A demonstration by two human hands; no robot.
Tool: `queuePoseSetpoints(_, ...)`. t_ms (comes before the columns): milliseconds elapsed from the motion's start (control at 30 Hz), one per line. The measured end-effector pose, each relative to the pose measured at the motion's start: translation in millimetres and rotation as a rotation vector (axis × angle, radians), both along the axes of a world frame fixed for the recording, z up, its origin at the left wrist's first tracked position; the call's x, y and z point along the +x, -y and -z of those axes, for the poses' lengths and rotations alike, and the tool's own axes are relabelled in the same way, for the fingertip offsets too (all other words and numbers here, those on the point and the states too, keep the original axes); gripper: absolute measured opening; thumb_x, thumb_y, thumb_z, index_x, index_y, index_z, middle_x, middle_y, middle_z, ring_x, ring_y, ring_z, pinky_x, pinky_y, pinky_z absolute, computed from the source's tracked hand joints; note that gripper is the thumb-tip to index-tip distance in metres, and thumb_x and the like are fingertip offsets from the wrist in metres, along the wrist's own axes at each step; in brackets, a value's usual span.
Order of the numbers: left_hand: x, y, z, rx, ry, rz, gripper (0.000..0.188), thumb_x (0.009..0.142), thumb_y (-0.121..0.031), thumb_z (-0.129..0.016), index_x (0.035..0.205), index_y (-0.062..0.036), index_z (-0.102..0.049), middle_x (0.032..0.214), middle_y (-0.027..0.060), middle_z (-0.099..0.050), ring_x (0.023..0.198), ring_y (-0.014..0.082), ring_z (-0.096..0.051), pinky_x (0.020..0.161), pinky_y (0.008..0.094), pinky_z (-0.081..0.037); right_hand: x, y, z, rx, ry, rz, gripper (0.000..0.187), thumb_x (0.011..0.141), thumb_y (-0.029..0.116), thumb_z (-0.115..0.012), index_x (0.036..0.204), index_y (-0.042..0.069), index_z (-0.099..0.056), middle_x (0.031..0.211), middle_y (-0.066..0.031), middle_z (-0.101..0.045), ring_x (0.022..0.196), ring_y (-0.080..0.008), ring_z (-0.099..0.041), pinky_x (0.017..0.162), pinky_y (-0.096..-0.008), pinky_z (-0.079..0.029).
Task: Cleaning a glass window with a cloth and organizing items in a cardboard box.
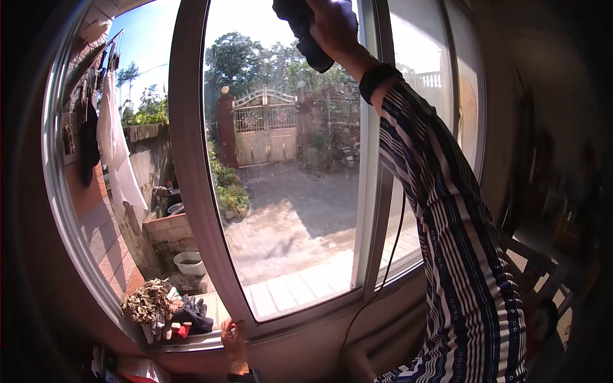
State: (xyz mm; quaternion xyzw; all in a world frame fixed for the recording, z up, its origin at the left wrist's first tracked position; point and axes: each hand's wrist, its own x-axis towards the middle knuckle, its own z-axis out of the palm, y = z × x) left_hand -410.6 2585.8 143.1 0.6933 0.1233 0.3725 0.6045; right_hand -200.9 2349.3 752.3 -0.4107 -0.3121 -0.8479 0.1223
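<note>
Sunlit yard (306, 191) beyond the window (190, 147), striped sleeve (447, 217) reaching high

A pale double gate (265, 137) stands across the far side of the yard, with trees (239, 60) behind it. On this side, the person's right hand (335, 32) is up at the top of the window, grasping a dark bundle (313, 56) — cloth-like, from where I stand, though part of it is out of view. Whether it presses on the glass (287, 217), I can't tell. A black band (377, 82) circles that wrist.

The left hand (234, 339) is low, at the lower corner of the sash, fingers pointing up; I can't tell whether it grips the frame or merely rests there. To its left on the sill — a tan crumpled heap (147, 301) beside a dark cloth (193, 314). Outside, a white cloth (118, 159) hangs above a pale tub (190, 263).
</note>
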Motion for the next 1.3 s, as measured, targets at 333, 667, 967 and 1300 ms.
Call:
queuePoseSetpoints(333,-9,-12,1,-0.064,-0.029,-0.059,0.025,0.08,-0.023,-0.063,0.095,-0.004,-0.059,0.083,0.0006,-0.054,0.074,0.012,-0.047,0.067,0.0246,-0.039,42,47,-13,-0.013,-0.269,0.189,0.024,0.073,0.011,-0.055,0.098,0.011,-0.057,0.092,-0.0143,-0.051,0.085,-0.0336,-0.05,0.069,-0.0441,-0.043)
queuePoseSetpoints(667,-7,-10,-13,-0.012,-0.053,-0.024,0.019,0.079,-0.019,-0.062,0.094,-0.0066,-0.061,0.079,-0.0008,-0.056,0.067,0.0086,-0.05,0.059,0.0243,-0.043,-60,90,305,-0.547,-0.761,0.081,0.044,0.063,0.006,-0.067,0.106,0.013,-0.058,0.108,-0.017,-0.041,0.099,-0.0333,-0.047,0.08,-0.0403,-0.048)
queuePoseSetpoints(967,13,-45,55,0.109,-0.192,-0.096,0.053,0.075,-0.053,-0.062,0.107,-0.0109,-0.061,0.073,-0.0008,-0.058,0.05,0.0046,-0.045,0.042,0.0177,-0.038,-45,65,92,0.002,-0.452,-0.255,0.034,0.076,0.012,-0.061,0.108,0.007,-0.053,0.094,-0.0129,-0.053,0.093,-0.029,-0.053,0.079,-0.0355,-0.043)
queuePoseSetpoints(1300,-1,-17,18,0.232,-0.041,-0.053,0.038,0.079,-0.03,-0.061,0.106,-0.0038,-0.056,0.091,0.0047,-0.058,0.072,0.015,-0.055,0.061,0.0264,-0.045,-24,-13,-85,0.595,-0.853,-0.167,0.027,0.076,0.022,-0.061,0.102,0.017,-0.06,0.119,-0.008,-0.046,0.109,-0.035,-0.046,0.08,-0.0431,-0.047)
